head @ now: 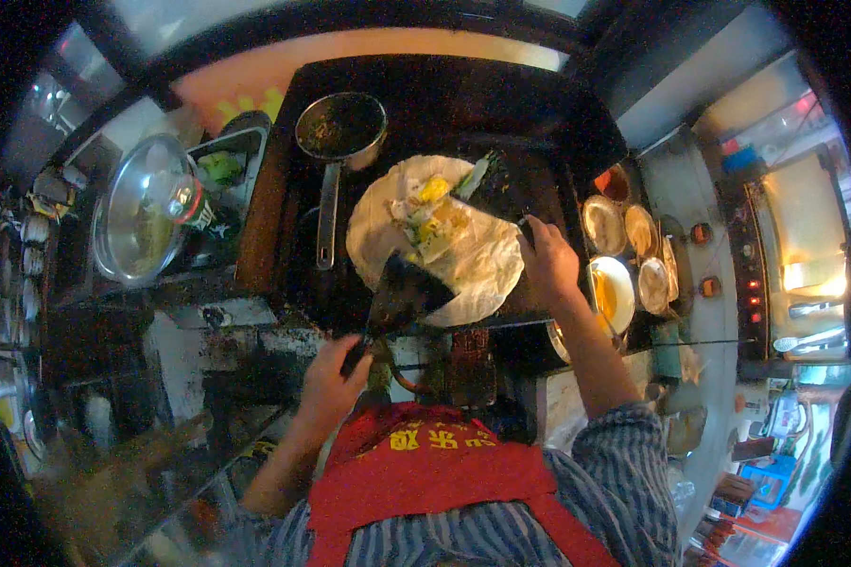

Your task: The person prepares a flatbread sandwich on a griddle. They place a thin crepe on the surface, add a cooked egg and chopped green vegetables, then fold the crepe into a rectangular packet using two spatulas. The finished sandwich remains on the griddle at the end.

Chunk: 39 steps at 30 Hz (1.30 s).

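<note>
A round flatbread lies on a dark griddle, with egg and other filling across its middle. My left hand grips the handle of a wide dark scraper. Its blade overlaps the flatbread's near left edge. In my right hand is the handle of a second scraper, whose blade reaches over the far right edge of the bread. Something pale green lies along that blade's far edge; I cannot tell what it is.
A long-handled saucepan stands at the griddle's back left. Left of the griddle are a large steel bowl and a tray holding something green. Several containers, among them a white bowl of orange-yellow sauce, stand close by my right forearm.
</note>
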Each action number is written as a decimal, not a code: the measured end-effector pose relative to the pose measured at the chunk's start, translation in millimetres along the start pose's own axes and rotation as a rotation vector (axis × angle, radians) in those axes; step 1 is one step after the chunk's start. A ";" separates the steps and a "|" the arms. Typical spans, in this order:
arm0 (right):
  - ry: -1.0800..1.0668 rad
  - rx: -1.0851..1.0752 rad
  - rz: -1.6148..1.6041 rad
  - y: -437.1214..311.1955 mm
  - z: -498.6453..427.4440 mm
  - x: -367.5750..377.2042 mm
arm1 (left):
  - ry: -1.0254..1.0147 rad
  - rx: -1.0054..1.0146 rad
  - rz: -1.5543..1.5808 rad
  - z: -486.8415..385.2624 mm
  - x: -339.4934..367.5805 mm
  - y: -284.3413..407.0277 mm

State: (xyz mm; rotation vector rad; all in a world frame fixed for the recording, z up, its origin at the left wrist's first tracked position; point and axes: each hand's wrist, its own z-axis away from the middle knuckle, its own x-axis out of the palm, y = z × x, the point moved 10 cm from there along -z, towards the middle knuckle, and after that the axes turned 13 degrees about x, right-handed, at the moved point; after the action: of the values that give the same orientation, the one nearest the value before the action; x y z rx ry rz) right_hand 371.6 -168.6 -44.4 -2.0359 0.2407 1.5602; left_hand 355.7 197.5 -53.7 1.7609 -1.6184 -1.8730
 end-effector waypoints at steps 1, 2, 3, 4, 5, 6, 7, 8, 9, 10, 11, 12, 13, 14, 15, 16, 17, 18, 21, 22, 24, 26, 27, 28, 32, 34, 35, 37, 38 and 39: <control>-0.014 -0.044 0.132 -6.9 5.7 -9.0 | -0.015 0.089 -0.087 -15.8 -0.1 6.6; -0.046 -0.109 0.181 -15.4 12.4 -16.9 | -0.039 0.118 -0.108 -31.2 2.8 9.3; -0.059 -0.189 0.221 -25.7 17.7 -24.9 | -0.063 0.147 -0.132 -48.3 7.1 13.4; -0.076 -0.255 0.296 -36.6 20.6 -27.9 | -0.063 0.229 -0.162 -65.2 9.3 23.7; -0.077 -0.336 0.361 -50.1 23.5 -29.3 | -0.046 0.322 -0.201 -79.2 11.1 35.9; -0.080 -0.417 0.425 -63.9 28.3 -28.5 | -0.090 0.330 -0.245 -89.6 19.8 39.8; -0.045 -0.471 0.483 -76.7 33.1 -30.0 | -0.116 0.353 -0.300 -99.0 27.7 43.9; -0.008 -0.525 0.540 -90.3 38.2 -30.2 | -0.085 0.426 -0.348 -106.8 28.7 51.2; 0.027 -0.577 0.597 -103.7 43.7 -29.3 | -0.196 0.357 -0.428 -114.3 39.3 38.6; 0.011 -0.538 0.647 -109.1 43.4 -27.7 | -0.251 0.335 -0.501 -119.5 45.5 30.6; -0.004 -0.536 0.640 -115.3 47.6 -30.4 | -0.324 0.293 -0.572 -121.4 52.4 19.3; -0.020 -0.536 0.632 -119.9 52.1 -33.5 | -0.243 0.305 -0.532 -123.7 47.2 17.4; -0.014 -0.540 0.621 -124.2 56.1 -39.1 | -0.184 0.303 -0.492 -124.2 42.3 13.1; -0.076 -0.458 0.569 -118.6 54.2 -43.3 | -0.147 0.285 -0.453 -123.0 38.8 7.0; -0.116 -0.380 0.516 -111.1 51.6 -49.7 | -0.099 0.282 -0.411 -119.9 34.4 3.6; -0.140 -0.320 0.443 -103.8 48.7 -56.4 | -0.069 0.261 -0.368 -115.6 31.7 -0.6; -0.201 -0.189 0.333 -89.1 42.9 -59.6 | -0.036 0.241 -0.323 -110.7 28.5 -4.3; -0.248 -0.078 0.204 -75.7 37.9 -61.2 | -0.046 0.203 -0.360 -104.4 28.3 -9.6; -0.436 0.261 -0.197 -39.4 40.3 -44.2 | -0.072 0.104 -0.458 -87.9 29.1 -22.5; -0.492 0.302 -0.298 -37.7 47.0 -34.7 | -0.069 0.082 -0.486 -86.0 29.8 -26.2; -0.506 0.260 -0.384 -46.2 62.0 -24.1 | -0.063 0.043 -0.459 -84.7 33.0 -35.8; -0.593 0.287 -0.397 -53.1 79.7 -6.2 | 0.014 0.159 -0.466 -86.2 34.6 -27.9; -0.673 0.323 -0.379 -54.1 88.7 5.6 | 0.044 0.215 -0.467 -85.6 36.3 -23.5; -0.683 0.363 -0.412 -55.0 87.0 12.0 | 0.071 0.239 -0.445 -83.0 36.8 -21.8; -0.572 0.402 -0.484 -43.2 49.8 20.6 | 0.021 0.273 -0.456 -66.9 42.6 -16.5; -0.571 0.382 -0.465 -31.6 39.3 28.0 | -0.051 0.262 -0.504 -59.6 42.8 -15.5; -0.604 0.453 -0.439 -19.9 41.0 36.9 | -0.077 0.258 -0.517 -55.9 41.5 -14.4; -0.638 0.505 -0.443 -9.2 42.8 48.3 | -0.070 0.303 -0.518 -49.9 37.4 -3.9; -0.586 0.471 -0.421 -11.2 39.9 48.1 | -0.042 0.356 -0.509 -47.1 34.5 5.2; -0.539 0.425 -0.411 -16.5 41.5 46.2 | -0.019 0.389 -0.501 -45.8 31.6 11.3</control>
State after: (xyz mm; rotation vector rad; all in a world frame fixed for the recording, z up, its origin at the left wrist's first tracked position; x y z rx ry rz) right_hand 358.9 -124.3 -89.2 -1.1979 -0.0522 1.5606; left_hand 374.4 144.0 -55.6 2.5142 -1.7654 -1.8394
